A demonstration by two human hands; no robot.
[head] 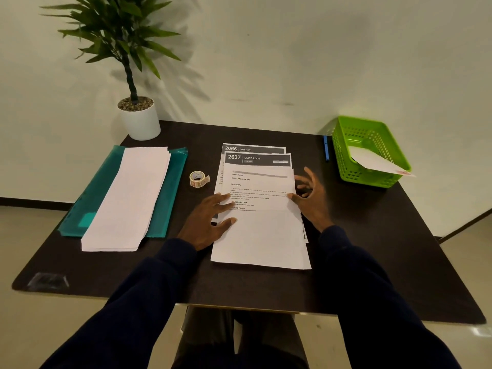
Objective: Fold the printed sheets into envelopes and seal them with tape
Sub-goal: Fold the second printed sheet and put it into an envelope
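Note:
A stack of printed sheets [262, 235] lies in the middle of the dark table [372, 262]; the top sheet sits lower than those under it, whose dark headers show at the far end. My left hand [210, 219] rests flat on the top sheet's left edge, fingers spread. At the sheet's right edge my right hand [310, 197] touches it with the thumb, the other fingers loosely raised. A small roll of tape [198, 179] stands left of the stack. A pile of long white envelopes [127, 198] lies on a teal folder [170, 198] at the left.
A green plastic basket [372, 147] at the far right corner holds a white folded paper [378, 161]. A blue pen [326, 147] lies beside it. A potted plant [139, 118] stands at the far left corner against the wall.

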